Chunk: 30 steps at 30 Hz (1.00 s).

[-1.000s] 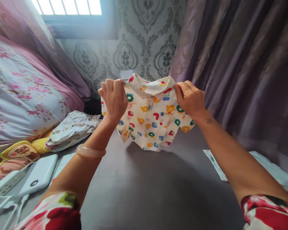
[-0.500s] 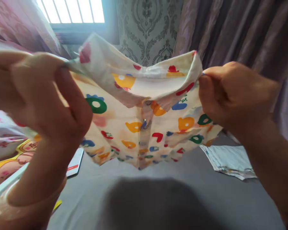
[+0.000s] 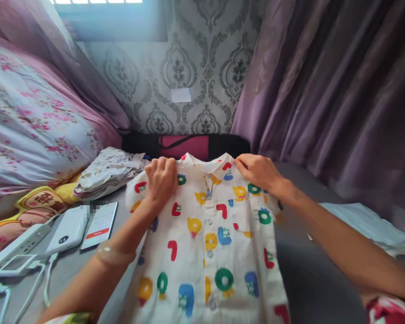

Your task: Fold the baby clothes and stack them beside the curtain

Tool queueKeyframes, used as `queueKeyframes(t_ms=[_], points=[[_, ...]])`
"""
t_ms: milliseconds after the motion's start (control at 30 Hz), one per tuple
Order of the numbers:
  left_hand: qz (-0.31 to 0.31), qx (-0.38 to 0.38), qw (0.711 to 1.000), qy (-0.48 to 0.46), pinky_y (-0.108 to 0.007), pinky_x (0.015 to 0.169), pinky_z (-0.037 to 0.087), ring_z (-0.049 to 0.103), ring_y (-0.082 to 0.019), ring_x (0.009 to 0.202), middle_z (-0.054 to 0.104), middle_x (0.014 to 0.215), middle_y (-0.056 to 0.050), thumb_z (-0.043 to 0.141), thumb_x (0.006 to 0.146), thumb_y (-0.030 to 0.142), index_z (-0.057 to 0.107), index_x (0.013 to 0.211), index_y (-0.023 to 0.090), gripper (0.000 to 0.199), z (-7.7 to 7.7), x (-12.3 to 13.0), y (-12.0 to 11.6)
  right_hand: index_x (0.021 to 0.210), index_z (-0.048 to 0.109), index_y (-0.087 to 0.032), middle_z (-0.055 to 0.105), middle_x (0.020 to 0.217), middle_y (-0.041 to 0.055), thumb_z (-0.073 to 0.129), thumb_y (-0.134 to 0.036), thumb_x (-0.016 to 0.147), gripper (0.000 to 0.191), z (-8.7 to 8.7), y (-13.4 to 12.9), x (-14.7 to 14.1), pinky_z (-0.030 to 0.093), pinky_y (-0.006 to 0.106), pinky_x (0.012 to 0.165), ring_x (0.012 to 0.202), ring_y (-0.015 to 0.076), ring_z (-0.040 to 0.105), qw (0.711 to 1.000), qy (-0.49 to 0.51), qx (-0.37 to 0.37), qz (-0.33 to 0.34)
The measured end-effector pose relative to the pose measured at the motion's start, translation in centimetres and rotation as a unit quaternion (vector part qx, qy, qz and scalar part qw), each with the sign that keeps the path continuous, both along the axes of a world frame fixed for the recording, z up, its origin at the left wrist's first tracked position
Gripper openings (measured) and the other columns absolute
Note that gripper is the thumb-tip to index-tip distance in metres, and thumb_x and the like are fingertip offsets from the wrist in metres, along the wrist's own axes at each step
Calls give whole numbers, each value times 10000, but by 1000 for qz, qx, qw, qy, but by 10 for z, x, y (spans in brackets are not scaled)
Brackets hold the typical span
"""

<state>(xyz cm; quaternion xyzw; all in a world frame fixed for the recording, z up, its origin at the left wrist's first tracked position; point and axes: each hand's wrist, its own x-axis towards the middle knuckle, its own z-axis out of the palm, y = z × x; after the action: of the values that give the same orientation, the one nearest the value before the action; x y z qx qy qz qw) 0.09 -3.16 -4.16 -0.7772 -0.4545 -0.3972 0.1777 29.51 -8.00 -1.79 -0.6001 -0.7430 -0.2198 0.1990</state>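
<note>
A small white button-up shirt (image 3: 192,234) with red, blue, green and yellow letter shapes is spread front side up, collar away from me. My left hand (image 3: 162,180) grips its shoulder just left of the collar, fingers curled over the cloth. At the opposite shoulder, my right hand (image 3: 256,170) pinches the fabric beside the collar. Buttons run down the shirt's middle. The lower hem runs out of the picture at the bottom.
Left of the shirt are a phone (image 3: 99,225), a white power bank (image 3: 67,228), a power strip (image 3: 23,245) with cables, and folded clothes (image 3: 110,171). Folded pale cloth (image 3: 367,222) lies to the right. A black and pink roll (image 3: 189,146) rests against the wall.
The shirt has come down from in front of my face onto the grey bed surface, now stretched out lengthwise toward me. Both hands moved down and away, still holding the shoulders.
</note>
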Motion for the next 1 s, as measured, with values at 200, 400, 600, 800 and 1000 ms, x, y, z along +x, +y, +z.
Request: queueKeyframes(t_ms=[200,400,600,800,1000], points=[[49,-132,986,94,-398,835,335,478,-279,952,575,1022,-132,359,920,148,565,987,168,218,-111,20,57,945,625,-165,657,926,87,238,-343,1031,435,-121,46,5,257,274,565,798,165,602,991,-70,-82,-74],[23,-183,970,160,-399,850,328,479,-284,982,572,1027,-138,334,899,90,557,1058,155,281,-147,26,96,945,610,-153,634,920,112,204,-321,1037,449,-162,73,15,249,283,580,803,176,579,987,-92,-113,-72],[21,-179,966,185,-402,839,330,477,-294,961,575,995,-147,322,896,81,563,1040,145,288,-159,42,128,979,597,-149,627,943,118,170,-313,1037,461,-169,100,32,249,291,584,817,189,580,981,-110,-137,-80],[29,-189,968,164,-412,866,323,486,-303,1004,574,1038,-160,293,904,80,553,1067,141,313,-163,60,155,1030,580,-149,616,986,132,146,-314,1034,465,-168,124,45,303,293,626,866,216,584,979,-115,-137,-99],[16,-357,923,139,-441,921,324,531,-308,1068,616,1100,-173,384,907,203,587,1044,147,251,-163,67,182,1110,589,-187,637,1127,110,327,-321,1008,311,-176,140,56,376,288,792,979,217,589,954,29,-284,-96]])
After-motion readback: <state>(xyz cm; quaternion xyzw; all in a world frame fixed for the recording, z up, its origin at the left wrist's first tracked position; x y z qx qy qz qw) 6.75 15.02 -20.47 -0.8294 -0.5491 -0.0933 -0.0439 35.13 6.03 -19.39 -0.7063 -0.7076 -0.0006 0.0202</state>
